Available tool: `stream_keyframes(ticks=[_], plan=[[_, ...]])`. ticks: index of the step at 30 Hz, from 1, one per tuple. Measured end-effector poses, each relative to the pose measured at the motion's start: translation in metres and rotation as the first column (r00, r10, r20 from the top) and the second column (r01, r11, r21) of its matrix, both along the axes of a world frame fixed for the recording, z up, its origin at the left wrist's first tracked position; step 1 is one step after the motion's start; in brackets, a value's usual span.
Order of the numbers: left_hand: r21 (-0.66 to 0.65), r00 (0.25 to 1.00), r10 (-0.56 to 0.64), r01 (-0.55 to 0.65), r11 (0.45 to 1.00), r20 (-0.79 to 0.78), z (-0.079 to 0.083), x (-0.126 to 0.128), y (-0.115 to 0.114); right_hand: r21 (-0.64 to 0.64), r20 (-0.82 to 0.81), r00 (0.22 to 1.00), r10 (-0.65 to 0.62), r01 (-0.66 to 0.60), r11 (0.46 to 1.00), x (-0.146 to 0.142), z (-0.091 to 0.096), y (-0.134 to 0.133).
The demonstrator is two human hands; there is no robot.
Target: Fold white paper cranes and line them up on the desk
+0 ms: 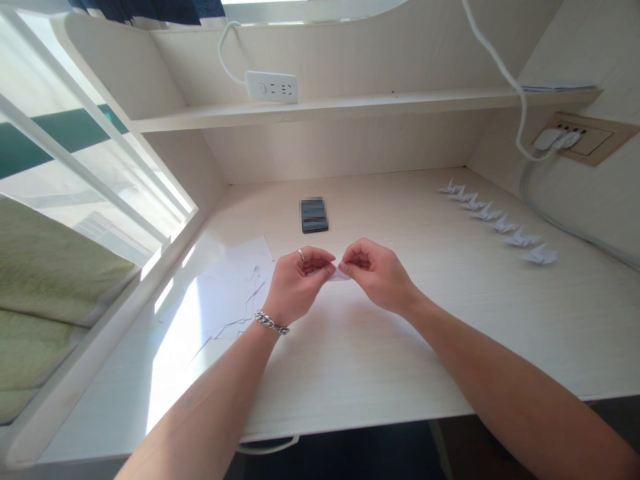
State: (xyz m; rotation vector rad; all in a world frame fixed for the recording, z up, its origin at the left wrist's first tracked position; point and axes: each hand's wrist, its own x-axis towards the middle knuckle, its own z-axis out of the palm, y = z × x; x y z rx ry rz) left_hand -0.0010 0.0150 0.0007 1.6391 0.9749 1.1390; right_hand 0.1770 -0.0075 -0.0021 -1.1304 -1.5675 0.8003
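Between my two hands is a small folded piece of white paper [339, 274], held above the middle of the desk. My left hand [300, 281], with a ring and a chain bracelet, pinches its left side between thumb and fingers. On the other side, my right hand [376, 272] pinches the right part the same way. Fingers cover most of the paper, so its exact shape cannot be made out. Several white paper cranes [486, 213] stand in a slanting row at the right of the desk. Loose white paper sheets [227, 283] lie left of my left hand.
A dark phone [315, 215] lies beyond my hands. On the shelf [345, 105] at the back rests a white power strip [271, 87]. A white cable [523, 113] hangs down to a wall socket [593, 141] at right. A white railing [85, 157] borders the left side.
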Motion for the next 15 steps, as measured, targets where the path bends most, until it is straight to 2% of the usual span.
stream_keyframes(ticks=[9, 15], plan=[[-0.039, 0.999, -0.042, 0.041, 0.998, -0.016, 0.0036, -0.0049, 0.0024, -0.013, -0.041, 0.999, -0.012, 0.011, 1.000, 0.0032, 0.0007, 0.0028], [0.047, 0.996, 0.009, -0.004, 0.999, -0.086, 0.0021, -0.0005, -0.0008, -0.037, -0.020, 1.000, -0.017, 0.016, 0.999, 0.0012, -0.0015, 0.0011]])
